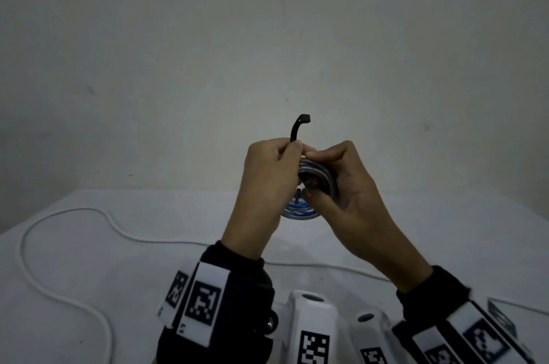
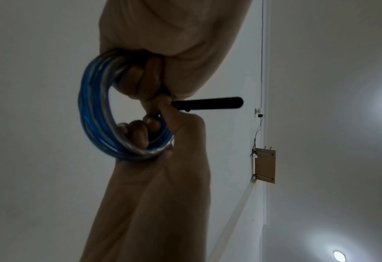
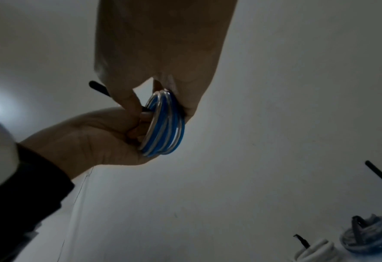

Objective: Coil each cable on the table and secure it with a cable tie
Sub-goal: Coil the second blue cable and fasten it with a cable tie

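Both hands are raised above the white table (image 1: 118, 289). My right hand (image 1: 312, 172) grips a small coil of blue and silver cable (image 1: 319, 176), thumb on top and fingers curled underneath. In the right wrist view the coil (image 3: 165, 124) stands edge-on between the two hands. My left hand (image 1: 292, 147) pinches a black cable tie (image 1: 298, 127) at the coil's top; its free end sticks up and bends over. In the left wrist view the tie (image 2: 207, 103) juts sideways from the pinch, beside the coil (image 2: 95, 113).
A tied blue coil (image 1: 298, 210) lies on the table below the hands. A loose white cable (image 1: 68, 213) loops across the left side and runs rightward. The right wrist view shows the tied blue coil (image 3: 369, 237) next to a tied white coil (image 3: 315, 250).
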